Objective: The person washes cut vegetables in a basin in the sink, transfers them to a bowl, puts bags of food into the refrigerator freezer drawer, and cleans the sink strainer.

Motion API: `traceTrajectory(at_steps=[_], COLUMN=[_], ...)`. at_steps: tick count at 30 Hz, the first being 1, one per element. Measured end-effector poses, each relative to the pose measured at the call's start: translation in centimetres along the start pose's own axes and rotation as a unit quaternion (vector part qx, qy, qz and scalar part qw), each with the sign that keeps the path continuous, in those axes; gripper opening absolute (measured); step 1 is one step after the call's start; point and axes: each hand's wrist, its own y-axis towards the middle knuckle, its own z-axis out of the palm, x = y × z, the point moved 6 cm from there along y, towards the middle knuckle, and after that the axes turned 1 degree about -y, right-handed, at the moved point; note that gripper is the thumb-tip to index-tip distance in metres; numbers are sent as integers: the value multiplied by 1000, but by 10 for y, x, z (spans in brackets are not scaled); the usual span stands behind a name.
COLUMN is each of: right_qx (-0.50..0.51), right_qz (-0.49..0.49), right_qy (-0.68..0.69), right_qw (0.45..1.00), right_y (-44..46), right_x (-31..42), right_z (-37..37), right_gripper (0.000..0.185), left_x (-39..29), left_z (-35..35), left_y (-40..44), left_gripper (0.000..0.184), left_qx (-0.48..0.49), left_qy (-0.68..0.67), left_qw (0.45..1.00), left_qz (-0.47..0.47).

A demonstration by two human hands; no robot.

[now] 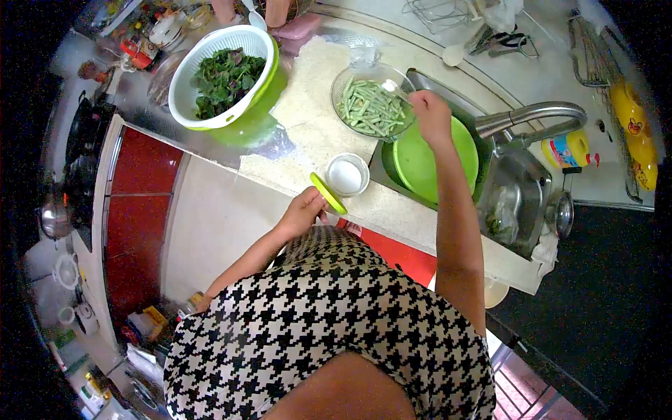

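My left hand [302, 212] is closed on a round bright green lid [327, 193], tilted on edge at the counter's front. Just beside the lid stands an open jar [346, 175] with white powder inside; what the powder is I cannot tell. My right hand [431, 117] is closed on the handle of a small spoon [390, 85], whose white end is over a clear bowl [338, 115]. Cut green beans [373, 108] fill that bowl. Most of the spoon's handle is hidden by my fingers.
A white colander [183, 70] of dark leafy greens [227, 78] sits in a green basin [274, 77] at the left. Another green basin [458, 150] occupies the sink, close to the faucet [532, 115]. Scissors [514, 45] and a yellow bottle [575, 148] are farther right.
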Motion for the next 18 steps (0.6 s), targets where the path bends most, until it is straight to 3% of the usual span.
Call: traceTrajectory(at_steps=[6, 11, 15, 17, 18], right_qx=[-30, 22, 122, 140, 116], right_qz=[25, -5, -15, -79, -70], right_qy=[-270, -37, -35, -80, -69], right_qw=[962, 999, 992, 984, 988], right_y=[-14, -69, -130, -154, -159], right_x=[15, 31, 56, 55, 55], right_z=[-18, -46, -31, -8, -10], right_gripper=[22, 19, 16, 15, 15], left_x=[1, -9, -8, 0, 6], left_z=[5, 17, 27, 32, 29], left_y=[5, 3, 10, 17, 15], left_gripper=[21, 21, 22, 23, 23], left_qx=[12, 23, 16, 31, 22], left_qy=[9, -11, 35, 23, 63], left_qw=[999, 999, 999, 999, 998], left_qz=[-35, -26, -27, 25, -13])
